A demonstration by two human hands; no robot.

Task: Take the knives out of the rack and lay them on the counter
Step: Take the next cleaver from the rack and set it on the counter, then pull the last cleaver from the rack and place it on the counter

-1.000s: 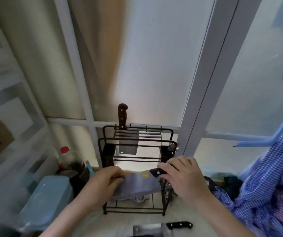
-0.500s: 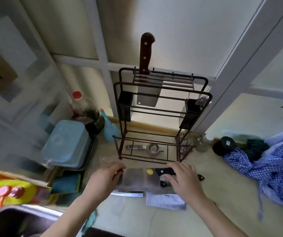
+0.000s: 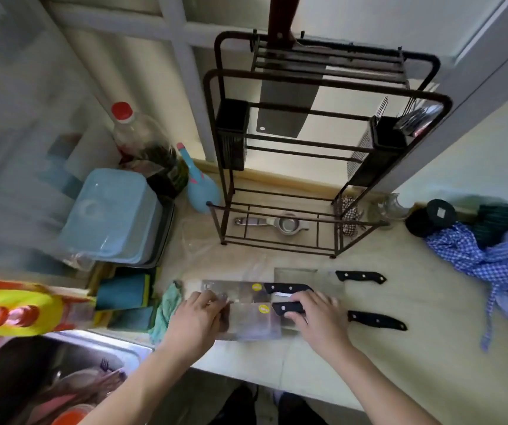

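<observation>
A dark metal rack (image 3: 326, 96) stands at the back of the pale counter (image 3: 430, 348). One cleaver with a brown wooden handle (image 3: 286, 96) is still upright in its top slot. I hold a black-handled cleaver (image 3: 255, 322) low over the counter's front: my right hand (image 3: 317, 320) grips the handle, my left hand (image 3: 197, 320) pinches the blade's far end. Another black-handled cleaver (image 3: 237, 291) lies just behind it. Two more black-handled knives lie to the right, one (image 3: 360, 277) further back and one (image 3: 376, 320) nearer.
A blue tub (image 3: 111, 216), a red-capped bottle (image 3: 145, 142) and sponges (image 3: 123, 296) crowd the left. A sink (image 3: 47, 378) with dishes is at the lower left. Blue checked cloth (image 3: 491, 259) lies at the right. A metal strainer (image 3: 277, 223) rests on the rack's base.
Both hands have carried the cleaver from in front of the rack down to the counter's front. My view has tilted down, so more of the counter and the laid knives show.
</observation>
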